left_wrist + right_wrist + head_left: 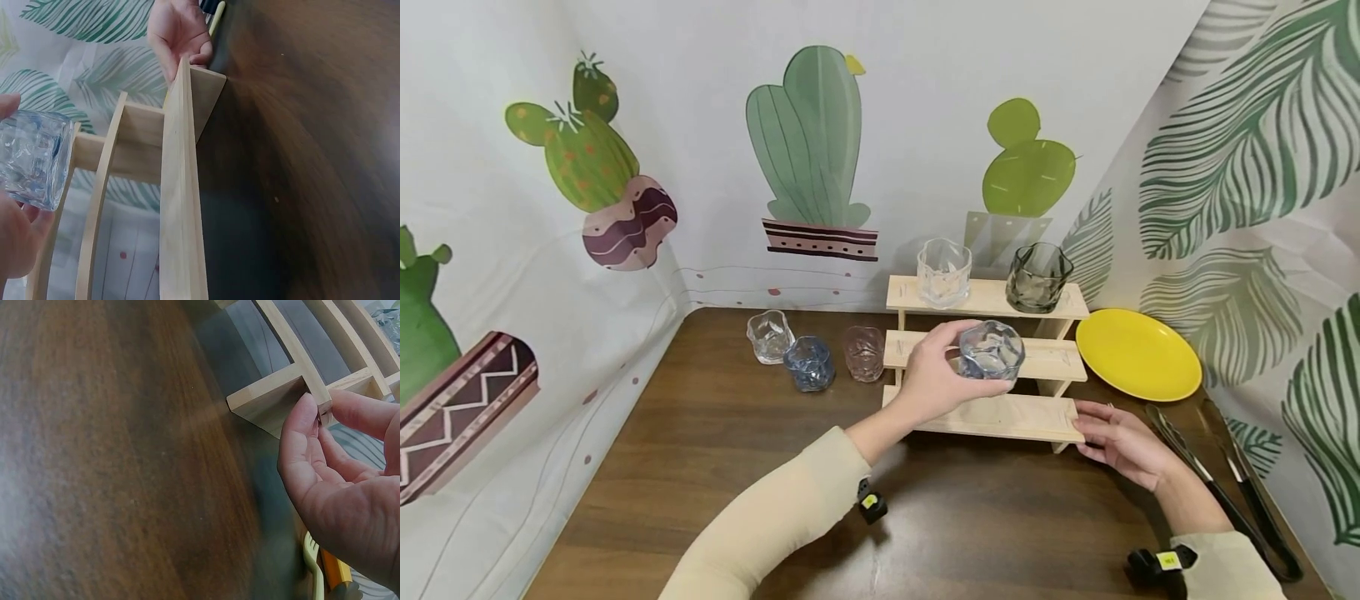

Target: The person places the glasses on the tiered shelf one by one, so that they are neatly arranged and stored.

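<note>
My left hand (934, 377) grips a pale blue-tinted glass (992, 350) by its side, held in the air in front of the middle step of a three-step wooden rack (992, 414). In the left wrist view the glass (34, 156) lies between thumb and fingers. My right hand (1123, 443) pinches the right end of the rack's lowest step; in the right wrist view thumb and fingertips meet on that wooden corner (324, 407). On the top step stand a clear glass (943, 273) and a dark grey glass (1038, 277).
Left of the rack stand a clear glass (771, 337), a blue glass (809, 364) and a pinkish glass (865, 354). A yellow plate (1138, 354) lies at the back right, with black-handled tongs (1247, 492) in front of it.
</note>
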Tool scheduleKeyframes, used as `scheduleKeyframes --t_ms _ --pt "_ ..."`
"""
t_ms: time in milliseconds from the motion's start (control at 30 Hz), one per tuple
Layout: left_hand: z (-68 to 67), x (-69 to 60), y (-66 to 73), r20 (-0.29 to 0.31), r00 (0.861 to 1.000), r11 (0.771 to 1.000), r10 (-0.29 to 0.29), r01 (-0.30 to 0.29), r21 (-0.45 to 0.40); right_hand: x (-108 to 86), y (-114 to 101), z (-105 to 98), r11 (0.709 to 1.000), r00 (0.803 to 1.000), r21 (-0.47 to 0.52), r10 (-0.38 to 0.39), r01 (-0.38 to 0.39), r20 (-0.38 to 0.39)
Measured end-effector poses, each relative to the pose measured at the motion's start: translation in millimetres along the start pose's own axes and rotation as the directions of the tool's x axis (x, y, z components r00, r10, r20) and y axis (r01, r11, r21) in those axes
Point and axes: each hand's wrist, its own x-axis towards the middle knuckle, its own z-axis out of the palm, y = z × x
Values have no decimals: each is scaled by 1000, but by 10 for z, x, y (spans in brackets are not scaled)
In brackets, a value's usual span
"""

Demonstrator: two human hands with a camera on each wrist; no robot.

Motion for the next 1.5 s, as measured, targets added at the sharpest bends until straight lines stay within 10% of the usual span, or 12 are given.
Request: scheduleKeyframes --t_ms 600,1500 --pt "639 348 -42 2 1000 967 -10 9 253 3 -1 -5 1000 1000 14 17 -18 8" --pt "659 367 -8 60 996 966 -66 48 254 -2 4 -12 1000 1000 12 12 -12 13"
